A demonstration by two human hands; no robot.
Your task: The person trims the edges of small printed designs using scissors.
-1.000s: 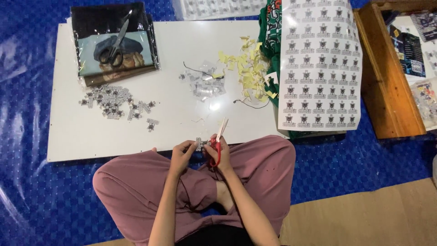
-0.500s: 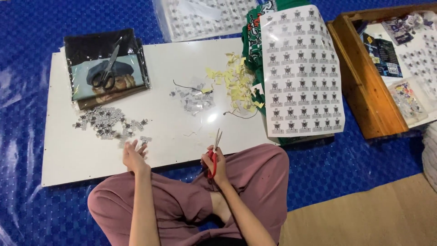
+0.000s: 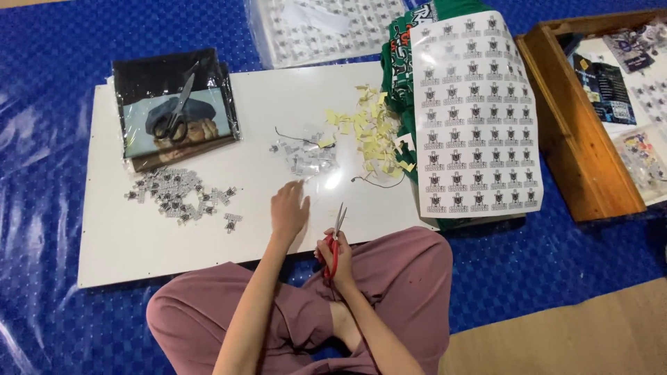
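While right hand (image 3: 338, 258) grips red scissors (image 3: 335, 239), left hand (image 3: 289, 208) reaches flat, seemingly empty.

- Bright, even light from overhead; shadows are soft and short.
- A white glare spot sits on the white board (image 3: 333, 179), and the blue plastic sheet (image 3: 48, 125) glints all over.
- Focus is fairly sharp, softening slightly toward the edges.

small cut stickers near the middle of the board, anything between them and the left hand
Nothing visible does. The left hand hovers over bare white board just short of the small cut stickers. The red-handled scissors in the right hand sit off to the side.
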